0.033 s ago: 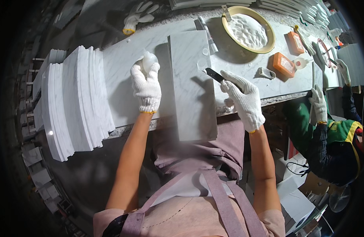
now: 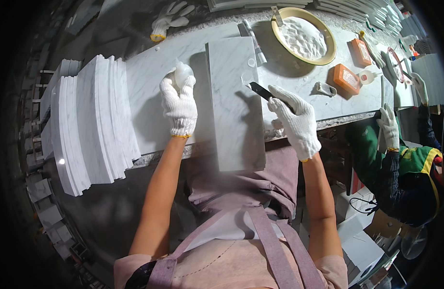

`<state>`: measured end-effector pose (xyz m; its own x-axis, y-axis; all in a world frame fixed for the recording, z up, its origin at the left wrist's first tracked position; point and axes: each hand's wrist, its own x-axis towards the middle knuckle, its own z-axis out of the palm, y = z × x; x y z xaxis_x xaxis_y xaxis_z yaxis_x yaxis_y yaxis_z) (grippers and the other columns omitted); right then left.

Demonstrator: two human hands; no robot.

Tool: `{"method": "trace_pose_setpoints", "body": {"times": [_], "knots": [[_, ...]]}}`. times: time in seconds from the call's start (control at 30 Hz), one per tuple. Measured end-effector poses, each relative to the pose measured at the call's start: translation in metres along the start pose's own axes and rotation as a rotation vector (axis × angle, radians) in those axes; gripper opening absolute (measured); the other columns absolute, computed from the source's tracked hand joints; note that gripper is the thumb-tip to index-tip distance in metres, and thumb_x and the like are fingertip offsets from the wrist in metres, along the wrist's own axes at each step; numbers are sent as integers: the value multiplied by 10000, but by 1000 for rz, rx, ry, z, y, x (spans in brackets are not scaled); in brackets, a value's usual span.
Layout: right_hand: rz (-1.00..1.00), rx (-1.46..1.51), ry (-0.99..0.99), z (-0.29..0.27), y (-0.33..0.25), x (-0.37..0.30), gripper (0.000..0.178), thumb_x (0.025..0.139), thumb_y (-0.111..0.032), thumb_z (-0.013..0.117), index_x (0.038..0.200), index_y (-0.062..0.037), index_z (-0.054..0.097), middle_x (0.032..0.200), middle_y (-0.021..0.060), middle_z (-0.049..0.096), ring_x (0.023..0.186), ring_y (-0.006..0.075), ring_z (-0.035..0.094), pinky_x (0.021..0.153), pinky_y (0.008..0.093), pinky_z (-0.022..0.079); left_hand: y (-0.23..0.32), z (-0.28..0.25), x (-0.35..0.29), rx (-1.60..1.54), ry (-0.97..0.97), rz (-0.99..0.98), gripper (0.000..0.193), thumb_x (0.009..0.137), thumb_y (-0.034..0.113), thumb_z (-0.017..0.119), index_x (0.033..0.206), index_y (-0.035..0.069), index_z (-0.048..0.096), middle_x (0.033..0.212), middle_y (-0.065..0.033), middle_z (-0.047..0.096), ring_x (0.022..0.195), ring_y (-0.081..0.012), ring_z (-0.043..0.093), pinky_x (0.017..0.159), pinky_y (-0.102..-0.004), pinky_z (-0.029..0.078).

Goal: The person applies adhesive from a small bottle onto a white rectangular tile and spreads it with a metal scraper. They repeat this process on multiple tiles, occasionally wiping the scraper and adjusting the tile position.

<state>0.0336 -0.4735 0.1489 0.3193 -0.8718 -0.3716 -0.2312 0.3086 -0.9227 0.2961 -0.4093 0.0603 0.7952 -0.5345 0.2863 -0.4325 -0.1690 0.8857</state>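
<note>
My left hand point(image 2: 179, 98), in a white knit glove, is closed around a small translucent squeeze bottle point(image 2: 184, 73) with its nozzle up, left of the marble slab. My gloved right hand point(image 2: 297, 115) grips a black-handled knife point(image 2: 260, 91), its tip over the slab's right side. A long grey-white marble slab point(image 2: 235, 115) lies lengthwise in front of me, its near end jutting past the table edge. A glossy clear patch point(image 2: 247, 79) and a small round spot point(image 2: 251, 62) show on the slab by the knife tip.
At left stand stacked marble slabs point(image 2: 94, 120). Farther right are a yellow-rimmed basin point(image 2: 333, 45) of white powder, orange blocks point(image 2: 346, 79), a small bottle point(image 2: 368, 76) and a tube-shaped item point(image 2: 254, 41). An empty glove point(image 2: 171, 21) lies at the back. A co-worker's gloved hand point(image 2: 388, 126) is at right.
My right hand has shifted very slightly to the left with the knife. My left hand and the bottle are almost unmoved.
</note>
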Motion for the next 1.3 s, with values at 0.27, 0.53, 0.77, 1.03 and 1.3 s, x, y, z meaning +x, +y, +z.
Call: {"method": "trace_pose_setpoints", "body": {"times": [0.27, 0.53, 0.77, 1.03, 1.3], "knots": [[-585, -587, 102, 11, 19, 1, 362, 1015, -48, 638, 1376, -53, 666, 1028, 43, 727, 754, 86, 659, 625, 222, 560, -4, 1, 1, -57, 8, -1, 433, 906, 165, 798, 1251, 22, 579, 1163, -147, 669, 1036, -263, 650, 941, -409, 522], [55, 659, -192, -11, 26, -24, 397, 1016, -262, 704, 1287, 15, 619, 1058, 71, 651, 992, 187, 674, 790, 286, 582, 5, 1, -1, -69, 6, 13, 426, 910, 123, 784, 1268, 22, 575, 1163, -137, 655, 1021, -238, 645, 936, -390, 525], [53, 407, -163, -15, 23, -27, 405, 1022, -271, 695, 1338, -28, 619, 1072, 47, 690, 871, 128, 699, 685, 249, 563, 1, 0, 0, -112, -18, 8, 417, 912, 115, 779, 1258, 10, 571, 1155, -145, 652, 1020, -233, 642, 936, -390, 527], [-343, -408, -111, 0, 0, -14, 476, 1003, -131, 644, 1474, -94, 587, 1040, 62, 709, 761, 121, 620, 665, 260, 519, 3, 0, -2, -8, -1, 48, 398, 914, 105, 763, 1254, 21, 574, 1160, -144, 660, 1015, -242, 650, 922, -395, 532], [-436, -758, -143, -1, -7, -8, 410, 969, -158, 586, 1365, -250, 640, 855, 134, 682, 791, 323, 687, 695, 427, 536, 1, -1, 1, -30, -52, -5, 462, 937, 200, 772, 1264, -28, 540, 1189, -112, 604, 1083, -192, 577, 1001, -351, 461]]}}
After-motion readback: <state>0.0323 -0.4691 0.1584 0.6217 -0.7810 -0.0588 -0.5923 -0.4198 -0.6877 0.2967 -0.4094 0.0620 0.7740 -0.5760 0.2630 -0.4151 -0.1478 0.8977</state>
